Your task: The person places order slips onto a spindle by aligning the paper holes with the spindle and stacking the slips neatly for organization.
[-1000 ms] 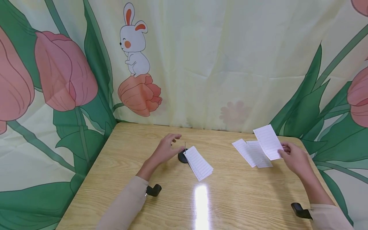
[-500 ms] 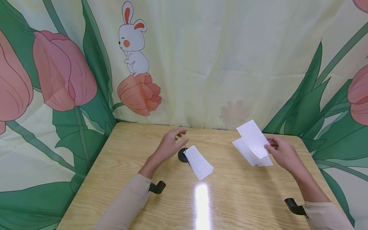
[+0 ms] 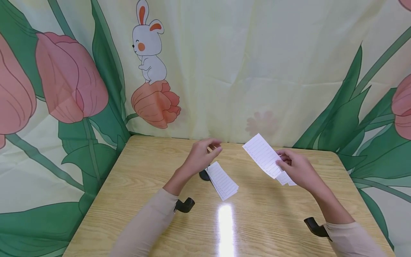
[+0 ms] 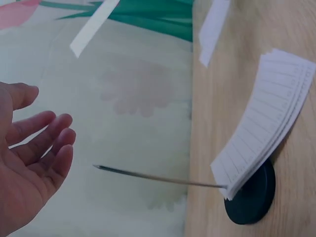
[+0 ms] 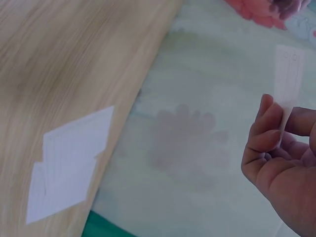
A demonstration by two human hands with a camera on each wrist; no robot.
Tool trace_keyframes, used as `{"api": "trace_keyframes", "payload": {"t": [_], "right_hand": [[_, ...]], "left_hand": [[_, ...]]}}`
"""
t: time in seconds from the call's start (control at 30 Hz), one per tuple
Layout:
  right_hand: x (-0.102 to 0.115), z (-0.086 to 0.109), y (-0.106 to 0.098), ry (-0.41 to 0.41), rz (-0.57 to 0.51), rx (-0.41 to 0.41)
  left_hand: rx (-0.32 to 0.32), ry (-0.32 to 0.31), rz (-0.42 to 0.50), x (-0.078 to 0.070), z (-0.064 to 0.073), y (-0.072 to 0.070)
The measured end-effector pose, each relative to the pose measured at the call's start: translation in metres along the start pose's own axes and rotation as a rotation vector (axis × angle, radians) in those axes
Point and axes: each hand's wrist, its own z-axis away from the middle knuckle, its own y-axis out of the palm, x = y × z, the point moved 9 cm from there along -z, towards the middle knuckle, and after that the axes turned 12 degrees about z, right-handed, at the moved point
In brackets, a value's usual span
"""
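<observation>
My right hand (image 3: 297,169) pinches a lined paper slip (image 3: 261,155) between thumb and fingers, raised above the table. In the right wrist view the slip (image 5: 289,74) is seen nearly edge-on. Loose slips (image 5: 69,163) lie on the table below, mostly hidden by the hand and held slip in the head view. My left hand (image 3: 202,155) hovers above the black round base (image 4: 252,197) of a paper spike, fingers loosely bent, holding nothing. Its thin metal spike (image 4: 158,178) stands up from the base, and a stack of slips (image 4: 266,113) is pierced on it near the bottom.
The wooden table (image 3: 144,167) ends at a printed curtain (image 3: 208,71) along its back edge. A black wrist mount (image 3: 185,205) sits at the left sleeve, and another mount (image 3: 316,227) at the right sleeve.
My right hand has carried the slip leftward, away from the loose slips toward the spike. The left hand has moved a little right and up over the base. The pierced stack has stayed put.
</observation>
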Motion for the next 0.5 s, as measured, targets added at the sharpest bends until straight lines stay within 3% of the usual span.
{"api": "trace_keyframes", "payload": {"t": [0.23,0.5], "right_hand": [[0.023,-0.007,0.008,-0.037,-0.038,0.018],[0.045,-0.013,0.014,-0.055,-0.087,0.03]], "left_hand": [[0.0,-0.024,0.072,-0.004,-0.01,0.008],[-0.01,-0.118,0.147,0.001,-0.014,0.011]]}}
